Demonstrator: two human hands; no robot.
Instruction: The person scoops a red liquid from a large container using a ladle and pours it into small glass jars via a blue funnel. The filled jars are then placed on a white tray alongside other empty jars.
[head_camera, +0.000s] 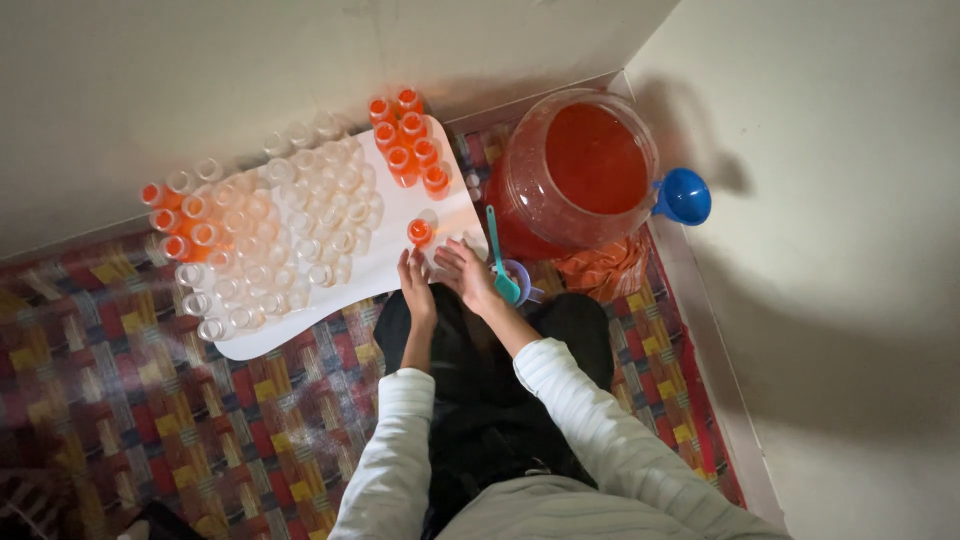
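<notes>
Your biggest risk sits right at your fingertips: the small filled bottle (420, 232) stands open-topped on the near edge of the white board (400, 200), just in front of your left hand (416, 275). It looks light and narrow, so a nudge from either hand would likely tip it and send orange liquid across the board and onto the patterned mat (150, 400). The packed rows of empty clear bottles (300, 225), left of that bottle, stand touching one another — knock one and I'd expect its neighbours to fall with it.

Right of the filled bottle, the big open jar of orange drink (575, 180) stands close to your right forearm; a wide swing of that elbow could catch its rim. The teal ladle (500, 265) rests in a small cup between the jar and your right hand (468, 275), and its handle sticks up where a wrist could snag it.

Both arms reach forward from your lap, wrists low, palms down. Your left grip is loosely spread, fingertips just short of the filled bottle, holding nothing I can see. Your right grip lies flat and relaxed beside it — whether it covers a cap underneath, I cannot tell.
</notes>
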